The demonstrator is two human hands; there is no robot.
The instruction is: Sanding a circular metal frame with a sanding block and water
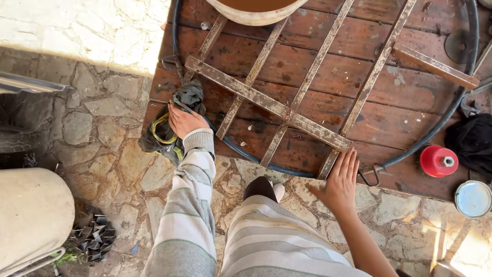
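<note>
My left hand [183, 121] presses into soft, crumpled cloth [174, 125], dark grey and matt, with a yellow cord through it; my right hand [340, 180] lies flat against the metal grille [287, 115], its flat bars rusty, flaking and rough; under them the wooden boards [328, 66] look worn, reddish-brown, stained and dull; a smooth dark hoop [451, 110] rings the grille; at three o'clock a glossy red plastic cap [438, 160] and a shiny metal tin [472, 199]; the ground is rough, irregular stone paving [102, 128]; my sleeve [187, 205] is striped knit, soft and matt.
</note>
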